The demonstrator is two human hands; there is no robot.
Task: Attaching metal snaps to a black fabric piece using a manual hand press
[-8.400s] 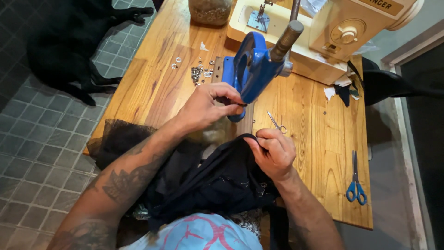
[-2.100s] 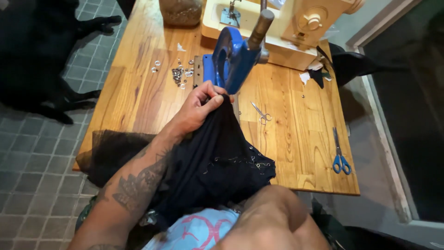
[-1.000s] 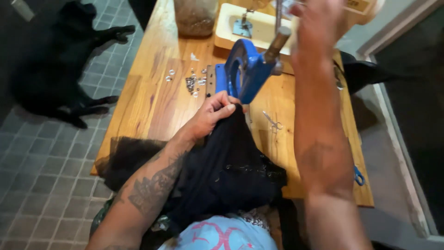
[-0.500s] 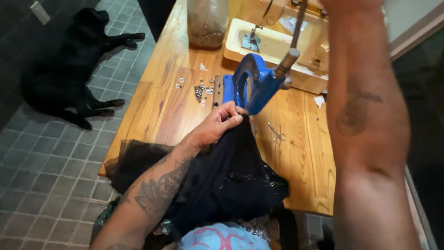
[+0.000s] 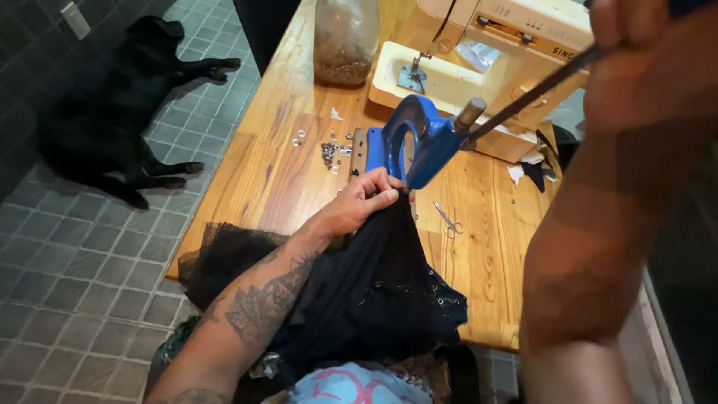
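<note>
My left hand (image 5: pixel 363 206) pinches the edge of the black fabric (image 5: pixel 374 292) and feeds it into the throat of the blue hand press (image 5: pixel 415 142), the fingers (image 5: pixel 381 198) closed tight on the cloth right at the press's base. My right hand (image 5: pixel 636 45) is up high at the far end of the press's long lever (image 5: pixel 535 93), curled around it as far as I can see — the grip itself runs out of the top edge of the view, so I cannot tell how firmly it is wrapped. The fabric trails from the press back toward me, over the near edge of the tabletop (image 5: pixel 277 172) and into my lap. On the part of the cloth nearest me, below the press, I can make out a scatter of small metal rings already set, so by my judgement some of the work is done; this spot under the press looks to be the one in hand, with the lever not yet brought down. A little heap of loose eyelets (image 5: pixel 329 150) lies just left of the press — plenty left, I would guess. Small snips (image 5: pixel 447 219) rest just right of the press, and a cream sewing machine (image 5: pixel 486 60) stands behind it.
</note>
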